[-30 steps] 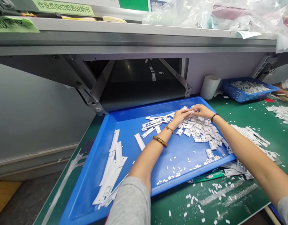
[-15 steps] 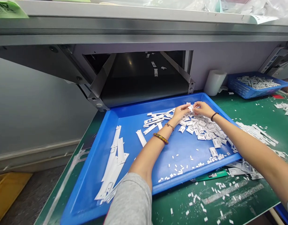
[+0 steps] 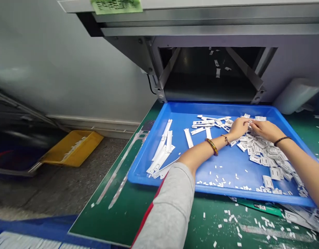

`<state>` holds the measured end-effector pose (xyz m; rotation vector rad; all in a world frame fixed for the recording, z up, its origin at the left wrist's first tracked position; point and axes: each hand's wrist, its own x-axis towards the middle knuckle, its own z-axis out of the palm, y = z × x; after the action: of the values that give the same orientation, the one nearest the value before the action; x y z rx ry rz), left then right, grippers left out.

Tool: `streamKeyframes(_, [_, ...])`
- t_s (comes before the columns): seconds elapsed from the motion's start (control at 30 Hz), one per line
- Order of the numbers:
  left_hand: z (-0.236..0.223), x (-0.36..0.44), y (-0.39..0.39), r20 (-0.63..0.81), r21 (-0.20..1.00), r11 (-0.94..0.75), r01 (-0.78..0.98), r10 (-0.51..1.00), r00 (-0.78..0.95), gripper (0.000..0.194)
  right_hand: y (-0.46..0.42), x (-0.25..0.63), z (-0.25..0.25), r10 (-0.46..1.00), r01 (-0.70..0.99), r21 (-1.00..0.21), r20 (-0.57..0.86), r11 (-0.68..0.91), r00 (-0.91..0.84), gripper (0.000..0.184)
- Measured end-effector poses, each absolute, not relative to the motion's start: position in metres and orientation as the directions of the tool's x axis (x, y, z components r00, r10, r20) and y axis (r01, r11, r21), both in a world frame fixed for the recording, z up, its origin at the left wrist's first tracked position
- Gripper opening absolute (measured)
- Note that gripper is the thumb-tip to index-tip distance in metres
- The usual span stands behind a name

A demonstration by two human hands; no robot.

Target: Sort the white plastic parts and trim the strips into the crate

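A wide blue tray (image 3: 159, 138) lies on the green bench under a conveyor outlet. My left hand (image 3: 238, 127) and my right hand (image 3: 263, 128) meet at the tray's far side, fingers pinched together on a small white plastic piece (image 3: 249, 121). Under and beside them lies a heap of small white plastic parts (image 3: 265, 155). Long white strips (image 3: 163, 148) lie at the tray's left end, and shorter strips (image 3: 206, 122) lie just left of my left hand. Tiny white chips (image 3: 221, 180) are scattered along the tray's near side.
The dark conveyor belt (image 3: 208, 86) carries a few white pieces toward the tray. A white roll (image 3: 294, 95) stands at the right. A yellow bin (image 3: 72, 147) sits on the floor at the left. White chips and a green card (image 3: 260, 206) litter the bench in front.
The view has swung left, so the tray and hands now sit at the right and the floor with the yellow bin shows. Both hands stay pinched together over the heap.
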<state>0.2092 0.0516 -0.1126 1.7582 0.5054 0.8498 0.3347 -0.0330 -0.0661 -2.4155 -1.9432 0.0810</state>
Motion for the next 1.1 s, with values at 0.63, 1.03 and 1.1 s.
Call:
streamKeyframes(0.63, [-0.063, 0.203, 0.045, 0.554, 0.725, -0.687, -0.048, 0.540, 0.633, 0.051, -0.032, 0.321, -0.043, 0.866, 0.572, -0.818, 0.241, -0.060, 0.437, 0.032])
streamKeyframes(1.03, [-0.066, 0.184, 0.089, 0.212, 0.695, -0.601, 0.395, 0.696, 0.686, 0.010, -0.062, 0.320, -0.007, 0.900, 0.164, -0.970, -0.230, -0.181, -0.371, 0.035])
streamKeyframes(1.1, [-0.070, 0.182, 0.081, 0.178, 0.633, -0.660, 0.405, 0.633, 0.754, 0.009, -0.066, 0.315, -0.002, 0.879, 0.115, -0.980, -0.197, -0.163, -0.434, 0.040])
